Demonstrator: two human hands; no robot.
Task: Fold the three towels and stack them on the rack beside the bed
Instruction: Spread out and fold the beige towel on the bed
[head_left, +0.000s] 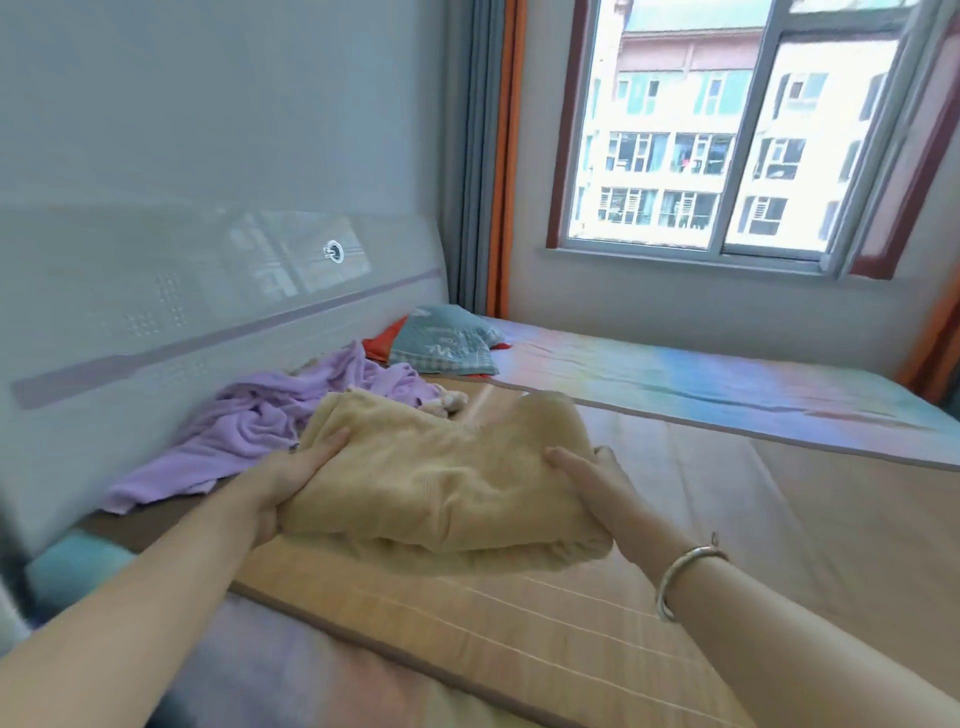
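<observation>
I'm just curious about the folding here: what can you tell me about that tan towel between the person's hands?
The tan towel looks soft and plush, a yellowish beige. It is folded into a thick, slightly lumpy bundle, layers showing along its near edge. The left hand grips its left side and the right hand its right side, thumbs on top. It sits low over the bed's woven mat; whether it rests on it is unclear. A crumpled purple towel lies just behind.
</observation>
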